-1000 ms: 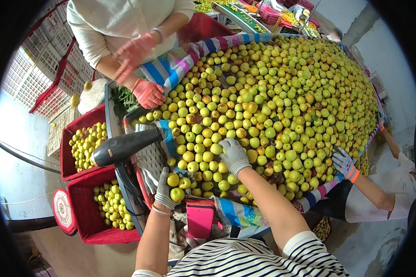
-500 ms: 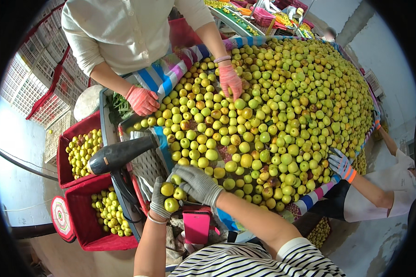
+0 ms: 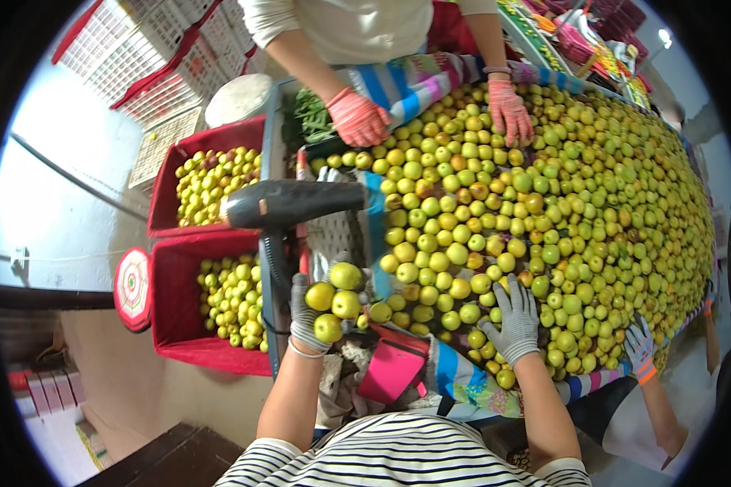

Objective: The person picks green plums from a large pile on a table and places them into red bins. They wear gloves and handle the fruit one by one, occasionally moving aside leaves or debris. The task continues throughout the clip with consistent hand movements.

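Note:
My left hand (image 3: 302, 315), in a grey knitted glove, cradles several yellow-green jujubes (image 3: 345, 305) beside the pile's left edge. My right hand (image 3: 515, 323), gloved the same way, reaches onto the large heap of jujubes (image 3: 577, 243) with its fingers apart; whether a fruit lies under its palm is hidden. Some fruits in the heap have brown patches. The heap rests on a table lined with striped cloth (image 3: 455, 369). Close to my left hand lies a bright pink case (image 3: 393, 369).
A black hair dryer (image 3: 300, 201) juts across the table's left frame. Two red-lined crates (image 3: 211, 357) of jujubes stand left. Across the table, a person's pink gloves (image 3: 361, 118) touch the fruit; another person's grey-and-orange glove (image 3: 640, 351) is at right. White crates (image 3: 179, 73) are stacked behind.
My right hand has left the fruits in my left hand and moved right onto the heap, fingers spreading. My left hand still holds its jujubes. The view has shifted, moving the scene rightward.

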Demonstrator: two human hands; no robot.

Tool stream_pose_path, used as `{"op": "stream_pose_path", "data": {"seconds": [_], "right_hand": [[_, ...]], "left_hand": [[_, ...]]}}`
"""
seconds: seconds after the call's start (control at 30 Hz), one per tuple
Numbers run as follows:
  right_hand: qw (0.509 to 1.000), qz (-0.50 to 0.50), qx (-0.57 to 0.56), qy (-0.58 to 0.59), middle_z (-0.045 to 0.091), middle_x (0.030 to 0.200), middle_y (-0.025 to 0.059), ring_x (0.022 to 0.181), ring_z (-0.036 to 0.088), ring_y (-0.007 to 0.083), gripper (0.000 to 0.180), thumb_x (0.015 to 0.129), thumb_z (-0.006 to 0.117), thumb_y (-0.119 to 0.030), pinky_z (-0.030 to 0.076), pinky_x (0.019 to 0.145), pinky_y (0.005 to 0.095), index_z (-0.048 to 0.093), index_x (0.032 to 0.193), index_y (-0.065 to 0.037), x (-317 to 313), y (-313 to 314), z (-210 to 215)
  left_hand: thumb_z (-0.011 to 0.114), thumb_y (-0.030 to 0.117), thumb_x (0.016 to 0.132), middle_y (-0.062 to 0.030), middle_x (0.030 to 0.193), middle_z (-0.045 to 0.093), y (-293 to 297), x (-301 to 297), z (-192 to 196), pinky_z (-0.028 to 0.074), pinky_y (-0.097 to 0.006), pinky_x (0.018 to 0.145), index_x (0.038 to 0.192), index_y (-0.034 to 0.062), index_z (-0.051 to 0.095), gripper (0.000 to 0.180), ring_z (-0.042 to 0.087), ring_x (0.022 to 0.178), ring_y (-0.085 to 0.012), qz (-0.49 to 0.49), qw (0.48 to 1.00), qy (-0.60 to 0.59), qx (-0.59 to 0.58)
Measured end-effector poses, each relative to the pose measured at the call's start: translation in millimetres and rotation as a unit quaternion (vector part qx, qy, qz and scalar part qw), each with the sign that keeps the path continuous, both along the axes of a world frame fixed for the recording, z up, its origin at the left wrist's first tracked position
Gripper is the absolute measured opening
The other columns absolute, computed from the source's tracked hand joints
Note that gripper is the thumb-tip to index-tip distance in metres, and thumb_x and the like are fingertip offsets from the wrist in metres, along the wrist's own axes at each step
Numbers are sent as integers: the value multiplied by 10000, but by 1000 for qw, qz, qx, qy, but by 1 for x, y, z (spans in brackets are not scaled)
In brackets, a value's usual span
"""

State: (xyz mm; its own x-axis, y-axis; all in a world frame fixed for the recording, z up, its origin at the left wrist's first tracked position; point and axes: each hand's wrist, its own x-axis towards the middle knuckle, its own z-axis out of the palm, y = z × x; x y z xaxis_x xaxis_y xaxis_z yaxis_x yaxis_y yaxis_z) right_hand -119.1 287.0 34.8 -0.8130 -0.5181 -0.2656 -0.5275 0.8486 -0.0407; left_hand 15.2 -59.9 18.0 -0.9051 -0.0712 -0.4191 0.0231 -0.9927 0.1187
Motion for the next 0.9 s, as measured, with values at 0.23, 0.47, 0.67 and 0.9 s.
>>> {"op": "stream_pose_path", "data": {"seconds": [0.23, 0.47, 0.67, 0.9], "right_hand": [[997, 81, 13, 6, 236, 1547, 137, 1420, 202, 369, 903, 723, 742, -496, 111, 1165, 562, 373, 1450, -109, 23, -25, -4], [990, 133, 19, 30, 305, 1519, 88, 1433, 217, 280, 934, 694, 743, -526, 62, 1136, 651, 362, 1464, -159, 26, -55, -27], [987, 152, -21, 39, 315, 1518, 70, 1429, 220, 255, 893, 731, 715, -528, 85, 1125, 666, 354, 1469, -177, 18, -66, -34], [986, 147, 6, 73, 306, 1526, 40, 1432, 203, 247, 890, 768, 643, -584, 113, 1114, 670, 318, 1480, -161, 1, -93, -38]], "left_hand": [[534, 596, 889, -198, 1393, 425, -107, 94, 19, 623, -417, 602, 1458, 213, 359, 708, 544, 1127, -370, 158, 976, -6, -150], [565, 615, 867, -76, 1140, 644, -153, 154, -69, 592, -382, 667, 1250, 181, 559, 579, 637, 1014, -266, 85, 951, -258, -146], [638, 584, 834, -71, 1154, 651, -152, 159, -134, 538, -456, 885, 1247, 127, 545, 623, 644, 996, -282, 77, 951, -277, -113], [566, 588, 871, -71, 1412, 479, -180, 160, -139, 425, -458, 988, 1407, 162, 454, 694, 503, 1223, -266, 46, 827, -466, -311]]}}
